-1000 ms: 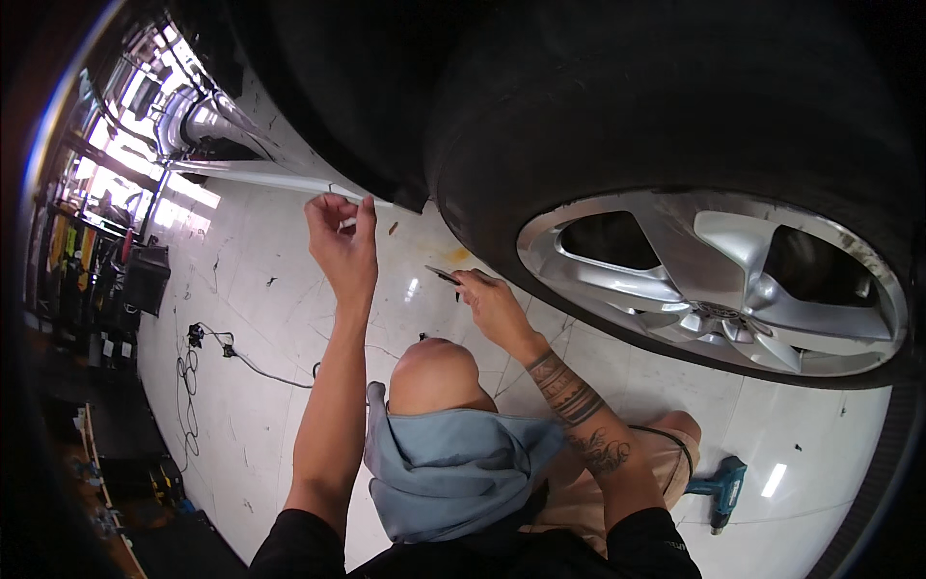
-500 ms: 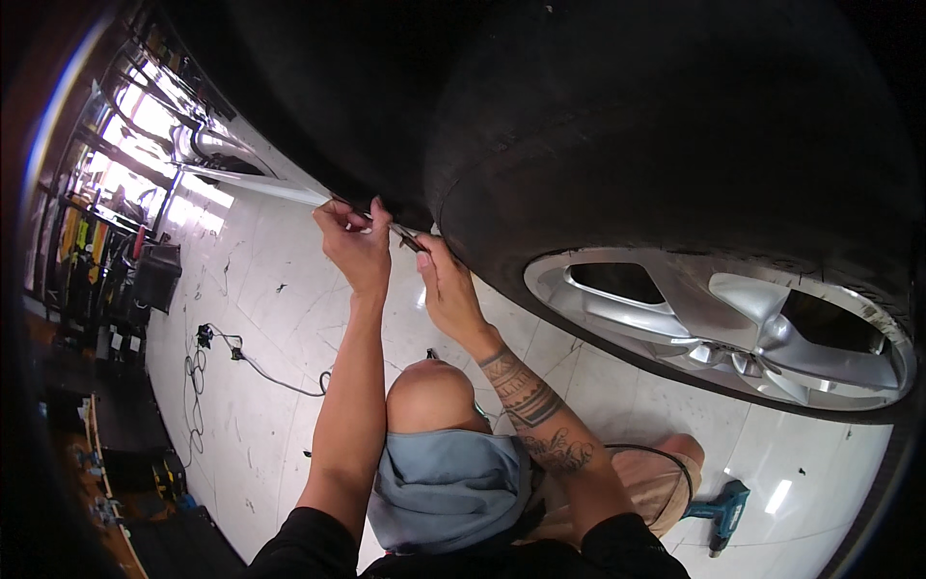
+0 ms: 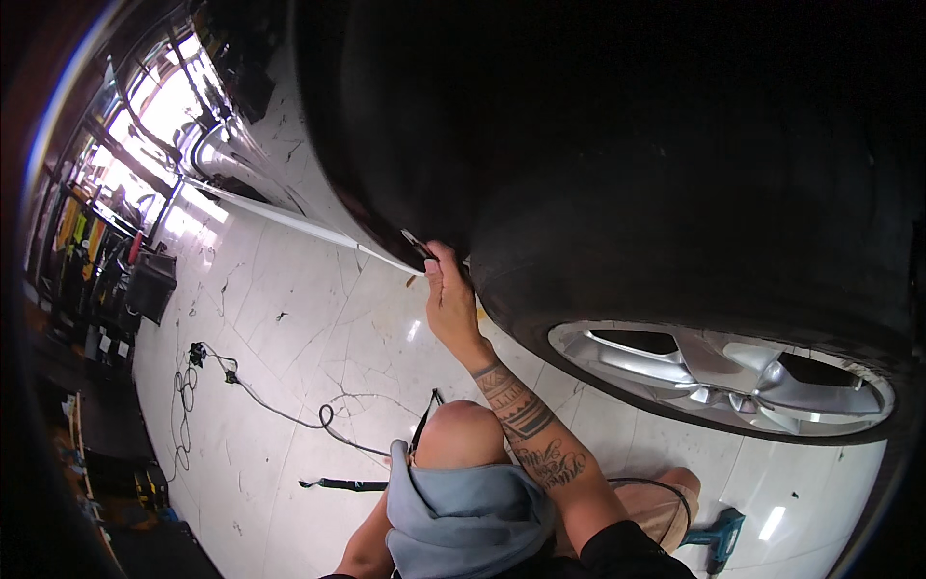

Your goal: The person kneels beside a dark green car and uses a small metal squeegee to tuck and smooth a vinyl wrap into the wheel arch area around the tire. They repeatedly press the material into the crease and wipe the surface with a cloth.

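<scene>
My right hand (image 3: 450, 304), on the tattooed arm, is closed on a slim knife-like tool (image 3: 415, 241) with a dark handle and a thin metallic tip. The tip is at the dark lower edge of the wheel arch (image 3: 371, 207), just left of the tyre (image 3: 598, 222). Of my left arm (image 3: 367, 542) only the forearm shows at the bottom. It runs behind the grey-blue cloth (image 3: 463, 502) on my leg, and the left hand is hidden. Fingers and palm cover most of the tool's handle.
A silver alloy wheel (image 3: 723, 372) stands at the right. On the pale tiled floor (image 3: 289, 328) lie a looping black cable (image 3: 326, 417), a dark strap-like strip (image 3: 347, 484) and a teal heat gun (image 3: 721, 533). A dark bin (image 3: 154, 282) and shelving line the left side.
My left hand has left the wheel arch edge and dropped down out of sight. My right hand stays at the edge with the tool; the view has shifted, showing more of the panel at left.
</scene>
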A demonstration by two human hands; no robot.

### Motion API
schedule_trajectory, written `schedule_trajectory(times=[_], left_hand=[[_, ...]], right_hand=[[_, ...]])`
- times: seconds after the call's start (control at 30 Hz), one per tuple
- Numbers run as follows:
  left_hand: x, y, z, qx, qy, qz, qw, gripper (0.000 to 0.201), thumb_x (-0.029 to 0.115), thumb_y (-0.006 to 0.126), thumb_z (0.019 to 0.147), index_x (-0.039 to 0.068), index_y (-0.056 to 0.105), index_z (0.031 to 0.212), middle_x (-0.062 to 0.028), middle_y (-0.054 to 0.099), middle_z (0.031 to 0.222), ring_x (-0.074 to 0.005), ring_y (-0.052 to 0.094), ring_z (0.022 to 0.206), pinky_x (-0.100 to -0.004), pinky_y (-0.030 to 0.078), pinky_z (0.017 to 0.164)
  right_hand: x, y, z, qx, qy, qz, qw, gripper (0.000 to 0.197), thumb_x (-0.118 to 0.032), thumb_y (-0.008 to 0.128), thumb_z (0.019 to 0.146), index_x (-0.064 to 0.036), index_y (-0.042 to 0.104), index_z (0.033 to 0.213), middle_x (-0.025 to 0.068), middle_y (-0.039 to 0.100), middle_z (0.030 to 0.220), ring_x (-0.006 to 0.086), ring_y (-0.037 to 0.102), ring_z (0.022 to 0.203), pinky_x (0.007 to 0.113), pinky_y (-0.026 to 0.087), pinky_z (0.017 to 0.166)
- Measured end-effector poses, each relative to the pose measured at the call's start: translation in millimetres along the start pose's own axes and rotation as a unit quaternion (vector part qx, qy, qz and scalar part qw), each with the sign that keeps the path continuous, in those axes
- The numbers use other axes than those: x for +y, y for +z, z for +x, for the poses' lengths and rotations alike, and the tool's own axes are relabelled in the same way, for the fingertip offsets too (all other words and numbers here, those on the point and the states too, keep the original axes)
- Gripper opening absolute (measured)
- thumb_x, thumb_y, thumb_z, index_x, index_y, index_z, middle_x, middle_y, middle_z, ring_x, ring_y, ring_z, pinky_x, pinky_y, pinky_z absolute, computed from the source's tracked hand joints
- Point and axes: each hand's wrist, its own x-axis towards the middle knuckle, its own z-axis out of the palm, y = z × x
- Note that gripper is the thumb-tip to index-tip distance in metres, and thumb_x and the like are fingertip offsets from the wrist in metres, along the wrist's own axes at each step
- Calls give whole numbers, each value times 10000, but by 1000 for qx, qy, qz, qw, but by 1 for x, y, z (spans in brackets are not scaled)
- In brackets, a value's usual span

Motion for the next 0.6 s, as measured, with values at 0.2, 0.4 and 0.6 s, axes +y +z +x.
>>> schedule_trajectory(times=[0.2,0.4,0.6], left_hand=[[-27,36,-14,-124,-152,-96,976,678,236,776,712,-76,450,1218,-295,582,1087,-443,569,1003,-473,469,868],[-31,51,-17,-158,-188,-158,956,663,235,770,715,-74,456,1211,-290,585,1078,-439,573,994,-472,473,861],[-30,54,-26,-160,-194,-188,949,648,234,765,719,-71,461,1204,-285,588,1069,-435,577,985,-471,476,854]], right_hand=[[-2,-1,2,0,-62,-56,996,217,-111,467,974,-17,523,1161,209,595,1054,360,588,957,373,457,834],[-9,3,1,12,-57,-28,998,194,-75,477,962,-13,530,1137,190,592,1006,348,590,915,370,461,810],[-10,3,3,8,-20,-44,999,217,-45,482,948,-28,519,1161,208,586,1015,387,576,891,411,457,782]])
